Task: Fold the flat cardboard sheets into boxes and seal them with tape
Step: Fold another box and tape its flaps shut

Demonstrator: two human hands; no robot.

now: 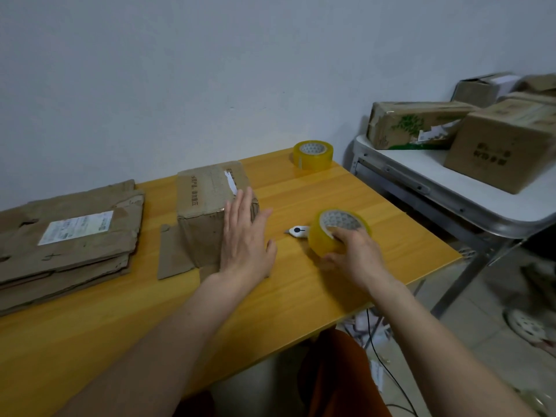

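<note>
A folded brown cardboard box stands on the yellow table, its bottom flaps splayed out toward me. My left hand lies flat with straight fingers against the box's right side. My right hand grips a roll of yellow tape, one finger hooked into its core. A stack of flat cardboard sheets with a white label lies at the left of the table.
A small white cutter lies just left of the held roll. A second tape roll sits at the table's far edge. To the right, a white folding table carries several finished boxes. Cables and litter lie on the floor.
</note>
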